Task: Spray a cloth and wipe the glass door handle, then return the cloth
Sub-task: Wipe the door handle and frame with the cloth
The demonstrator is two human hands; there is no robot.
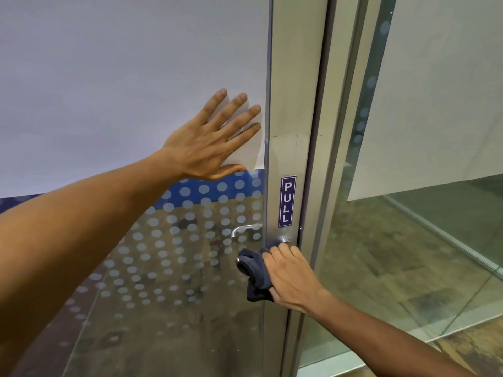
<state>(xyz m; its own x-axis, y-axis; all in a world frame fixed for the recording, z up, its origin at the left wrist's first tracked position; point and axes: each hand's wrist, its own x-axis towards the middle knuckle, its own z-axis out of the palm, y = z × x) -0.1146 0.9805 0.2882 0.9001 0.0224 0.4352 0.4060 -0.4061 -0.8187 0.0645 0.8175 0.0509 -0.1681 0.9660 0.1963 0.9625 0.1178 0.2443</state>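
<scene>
My left hand [211,140] lies flat against the glass door [136,77], fingers spread, above the handle. My right hand [288,276] grips a dark blue-grey cloth [254,273] wrapped over the near lever of the metal door handle [283,240]; only the handle's round base shows above my fingers. A second lever [243,230] on the far side of the glass is visible through the door, to the left.
The aluminium door frame [294,104] carries a purple PULL sticker [287,201]. White paper covers the upper glass; frosted dots [177,254] cover the lower part. A fixed glass panel [422,213] stands to the right, with a brown floor behind it.
</scene>
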